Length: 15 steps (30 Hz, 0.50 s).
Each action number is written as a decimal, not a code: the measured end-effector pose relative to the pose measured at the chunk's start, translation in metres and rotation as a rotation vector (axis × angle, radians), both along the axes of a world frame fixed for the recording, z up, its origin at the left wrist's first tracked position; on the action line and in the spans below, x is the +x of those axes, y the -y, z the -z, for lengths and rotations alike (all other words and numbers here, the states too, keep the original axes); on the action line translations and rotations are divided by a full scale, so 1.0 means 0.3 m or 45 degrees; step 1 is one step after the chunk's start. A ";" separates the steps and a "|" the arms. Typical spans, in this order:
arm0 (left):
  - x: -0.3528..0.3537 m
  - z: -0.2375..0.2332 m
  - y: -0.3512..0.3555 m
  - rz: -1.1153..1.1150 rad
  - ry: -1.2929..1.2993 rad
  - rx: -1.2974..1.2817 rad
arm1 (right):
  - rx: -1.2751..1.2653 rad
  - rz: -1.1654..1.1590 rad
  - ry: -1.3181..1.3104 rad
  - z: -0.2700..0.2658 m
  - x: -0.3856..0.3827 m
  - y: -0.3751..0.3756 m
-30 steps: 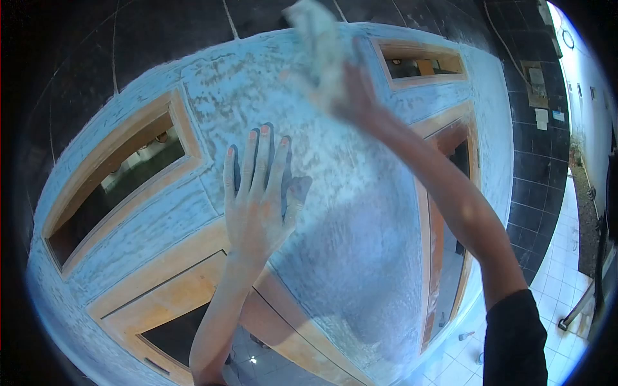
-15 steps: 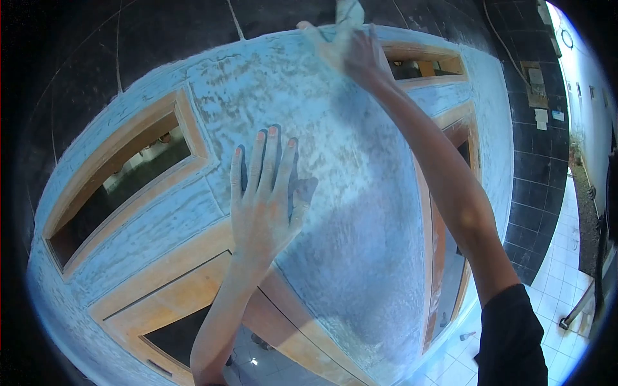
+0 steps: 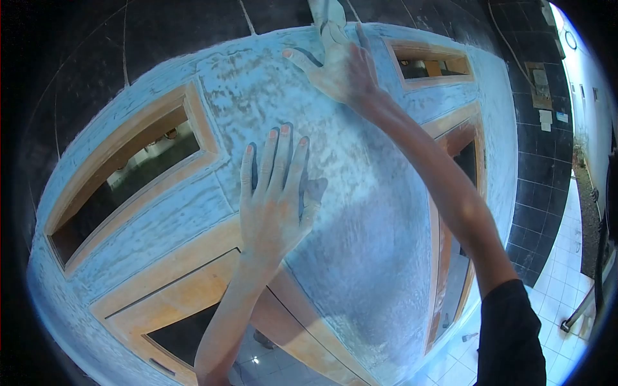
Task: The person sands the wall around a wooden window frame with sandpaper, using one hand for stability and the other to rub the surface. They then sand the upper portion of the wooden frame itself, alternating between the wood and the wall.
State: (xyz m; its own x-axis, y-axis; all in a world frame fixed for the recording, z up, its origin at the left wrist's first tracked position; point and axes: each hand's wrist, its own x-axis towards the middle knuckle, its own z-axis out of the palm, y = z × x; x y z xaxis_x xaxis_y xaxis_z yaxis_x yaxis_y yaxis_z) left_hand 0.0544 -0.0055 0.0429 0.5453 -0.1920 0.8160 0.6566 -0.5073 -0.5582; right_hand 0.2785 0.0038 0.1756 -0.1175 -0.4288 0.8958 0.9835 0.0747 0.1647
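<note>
My left hand (image 3: 275, 199) lies flat against the patchy blue-white wall (image 3: 335, 161), fingers spread and pointing up, with nothing in it. Higher up and to the right, my right hand (image 3: 344, 71) reaches to the wall's top edge. A pale flat piece (image 3: 327, 11) sticks up beyond its fingers, and the hand is closed on it. The thumb points out to the left. What kind of piece it is, I cannot make out, as the fingers cover part of it.
A wood-framed opening (image 3: 193, 109) lies left of my hands, and a smaller vent frame (image 3: 438, 72) is at upper right. Wooden door frames (image 3: 174, 273) stand below. Dark tiles (image 3: 541, 174) line the right side, above a white tiled floor (image 3: 553, 289).
My right hand, blurred before, now shows more sharply and sits slightly lower against the wall's edge, the pale piece further left. My left hand stays flat on the same patch; the view has shifted slightly.
</note>
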 end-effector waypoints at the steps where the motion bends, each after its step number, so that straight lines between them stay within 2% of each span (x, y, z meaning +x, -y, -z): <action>1: 0.001 0.001 0.001 0.003 -0.002 -0.010 | -0.002 0.000 -0.001 -0.011 0.006 0.033; 3: 0.001 -0.004 0.003 0.007 -0.007 -0.017 | -0.331 -0.051 -0.172 -0.034 0.020 0.108; 4: 0.000 -0.005 0.005 -0.004 -0.013 -0.022 | -0.335 -0.050 -0.175 -0.051 0.062 0.054; 6: 0.003 -0.002 0.002 -0.007 -0.017 -0.029 | 0.345 0.378 -0.050 -0.098 0.144 -0.056; 7: 0.003 0.000 0.000 0.003 -0.013 -0.032 | 0.343 0.382 -0.048 -0.093 0.190 -0.048; 9: 0.007 -0.003 -0.003 0.011 -0.002 -0.027 | -0.571 0.204 0.058 -0.077 0.225 0.072; 10: 0.008 -0.002 -0.002 0.003 0.000 -0.031 | -0.572 0.201 0.060 -0.078 0.252 0.024; 12: 0.007 -0.002 -0.004 -0.009 0.004 -0.037 | 0.033 0.330 0.097 -0.081 0.294 -0.094; 13: 0.009 -0.002 -0.006 -0.006 0.008 -0.029 | 0.028 0.328 0.103 -0.084 0.304 -0.109; 15: 0.006 0.006 -0.007 -0.005 0.011 -0.033 | -0.275 0.138 -0.157 -0.080 0.263 -0.085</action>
State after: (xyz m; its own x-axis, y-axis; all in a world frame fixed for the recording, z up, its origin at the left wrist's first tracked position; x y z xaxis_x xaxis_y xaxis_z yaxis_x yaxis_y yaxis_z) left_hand 0.0562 -0.0033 0.0413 0.5387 -0.1687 0.8254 0.6636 -0.5187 -0.5391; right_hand 0.3572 0.0293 0.1995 -0.0364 -0.2173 0.9754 0.9993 -0.0119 0.0346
